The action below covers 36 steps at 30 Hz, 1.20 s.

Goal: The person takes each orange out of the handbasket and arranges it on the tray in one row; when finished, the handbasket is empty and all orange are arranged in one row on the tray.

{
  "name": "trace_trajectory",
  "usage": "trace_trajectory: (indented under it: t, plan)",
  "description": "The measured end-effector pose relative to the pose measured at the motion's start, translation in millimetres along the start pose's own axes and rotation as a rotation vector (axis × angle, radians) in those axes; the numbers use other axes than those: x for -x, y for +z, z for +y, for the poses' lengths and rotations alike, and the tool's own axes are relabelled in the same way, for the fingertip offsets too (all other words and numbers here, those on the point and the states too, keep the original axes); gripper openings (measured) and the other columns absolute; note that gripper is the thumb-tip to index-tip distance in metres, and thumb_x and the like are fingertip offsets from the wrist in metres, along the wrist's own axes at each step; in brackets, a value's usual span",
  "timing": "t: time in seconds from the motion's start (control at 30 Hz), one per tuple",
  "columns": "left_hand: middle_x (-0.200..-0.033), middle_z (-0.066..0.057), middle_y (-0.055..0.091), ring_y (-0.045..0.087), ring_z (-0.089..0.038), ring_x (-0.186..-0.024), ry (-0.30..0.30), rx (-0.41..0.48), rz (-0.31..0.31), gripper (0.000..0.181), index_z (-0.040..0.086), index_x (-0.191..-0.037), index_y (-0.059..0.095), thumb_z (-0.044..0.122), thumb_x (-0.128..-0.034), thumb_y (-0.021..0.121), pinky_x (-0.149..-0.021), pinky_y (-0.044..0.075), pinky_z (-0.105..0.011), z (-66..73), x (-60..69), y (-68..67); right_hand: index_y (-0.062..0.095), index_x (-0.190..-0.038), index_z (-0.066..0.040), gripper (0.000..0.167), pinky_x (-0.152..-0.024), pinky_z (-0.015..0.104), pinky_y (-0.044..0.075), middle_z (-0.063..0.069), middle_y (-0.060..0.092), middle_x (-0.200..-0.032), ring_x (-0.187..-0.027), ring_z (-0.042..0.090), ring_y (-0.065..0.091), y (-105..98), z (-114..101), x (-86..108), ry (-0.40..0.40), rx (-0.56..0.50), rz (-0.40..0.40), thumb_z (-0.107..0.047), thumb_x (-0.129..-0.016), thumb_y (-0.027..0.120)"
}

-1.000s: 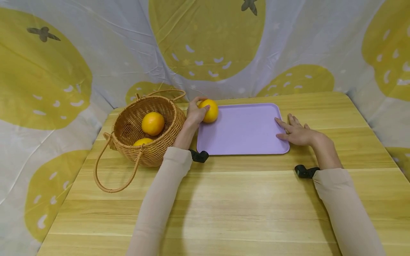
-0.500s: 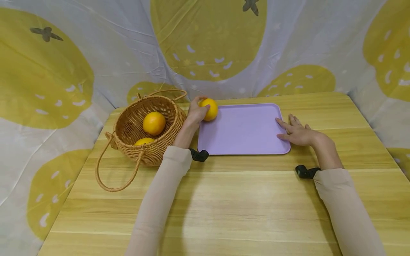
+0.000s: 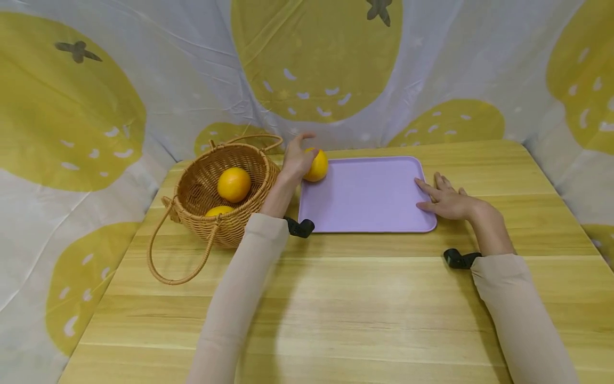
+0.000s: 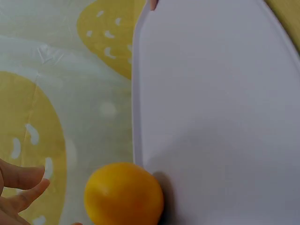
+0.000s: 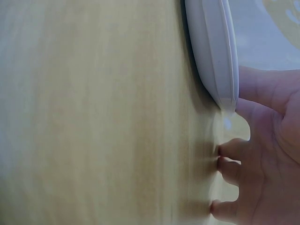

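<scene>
An orange (image 3: 319, 166) lies at the far left corner of the purple tray (image 3: 369, 197). Just beside it is my left hand (image 3: 295, 159), its fingers lifted and spread off the fruit. In the left wrist view a gap shows between those fingers (image 4: 26, 177) and the orange (image 4: 124, 194). At the tray's right end my right hand (image 3: 451, 204) touches the rim with thumb and index finger, while its other fingertips (image 5: 227, 150) rest on the wooden table.
A wicker basket (image 3: 247, 216) stands left of the tray, behind my left forearm. Inside are an orange (image 3: 234, 184) and another yellow-orange fruit (image 3: 219, 211), partly hidden by the rim. One handle loop (image 3: 152, 253) hangs forward over the table (image 3: 364, 304). A patterned cloth (image 3: 192, 69) hangs behind.
My left hand has let go of the orange; its fingers have opened and risen, and the orange stays on the tray corner. The right hand keeps its place at the tray.
</scene>
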<state>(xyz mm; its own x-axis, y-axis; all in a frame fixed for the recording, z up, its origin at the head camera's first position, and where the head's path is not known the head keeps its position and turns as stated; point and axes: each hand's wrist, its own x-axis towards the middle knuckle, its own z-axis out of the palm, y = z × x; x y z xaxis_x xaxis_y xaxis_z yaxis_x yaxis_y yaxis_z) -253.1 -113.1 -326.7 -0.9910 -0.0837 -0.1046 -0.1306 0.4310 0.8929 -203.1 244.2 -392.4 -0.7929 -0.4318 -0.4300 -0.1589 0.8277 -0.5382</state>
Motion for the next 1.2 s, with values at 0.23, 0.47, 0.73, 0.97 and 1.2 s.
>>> trace_trajectory:
  t: [0.23,0.47,0.73,0.97,1.2]
  plan:
    - [-0.168,-0.009,0.033,0.043,-0.011,-0.081,0.089,0.024,-0.101,0.041,0.011,-0.145,0.057,0.004,-0.1043,0.056,-0.063,0.034,-0.019,39.6,2.1,-12.9,0.002,-0.166,-0.006,0.076,-0.115,0.077,-0.014,0.036,-0.026,-0.163,-0.152,0.054,-0.023,1,-1,-4.1,0.001,-0.007,-0.002,-0.041,-0.111,0.042]
    - [-0.171,-0.007,0.026,0.041,-0.021,-0.146,0.102,-0.106,-0.157,0.044,0.019,-0.148,0.055,0.007,-0.1054,0.057,-0.103,0.047,-0.028,72.5,1.1,-44.3,0.002,-0.166,-0.007,0.077,-0.115,0.077,-0.014,0.036,-0.025,-0.163,-0.153,0.053,-0.023,0,-2,-3.9,-0.001,-0.003,-0.003,-0.043,-0.111,0.041]
    - [-0.162,-0.013,0.036,0.037,-0.026,-0.147,0.148,-0.214,-0.175,0.046,0.023,-0.148,0.055,0.007,-0.1058,0.054,-0.107,0.044,-0.04,80.2,1.1,-92.4,0.003,-0.166,-0.006,0.076,-0.115,0.077,-0.013,0.037,-0.024,-0.163,-0.152,0.054,-0.022,0,-2,-2.9,-0.003,-0.002,-0.002,-0.04,-0.111,0.042]
    - [-0.148,-0.011,0.049,0.047,-0.02,-0.133,0.16,-0.177,-0.224,0.038,0.023,-0.142,0.06,0.014,-0.1059,0.056,-0.104,0.044,-0.037,58.3,-3.2,-139.7,0.002,-0.166,-0.006,0.076,-0.115,0.077,-0.012,0.037,-0.024,-0.163,-0.152,0.054,-0.022,0,-2,-0.8,-0.002,-0.002,-0.001,-0.039,-0.111,0.043]
    - [-0.116,0.012,0.07,0.063,-0.01,-0.11,0.154,-0.105,-0.295,0.023,0.017,-0.124,0.072,0.016,-0.104,0.062,-0.096,0.048,-0.03,26.1,-7.2,-185.2,0.003,-0.166,-0.006,0.076,-0.114,0.078,-0.014,0.037,-0.026,-0.163,-0.152,0.054,-0.023,0,-2,0.1,0.001,-0.012,0.002,-0.041,-0.111,0.042]
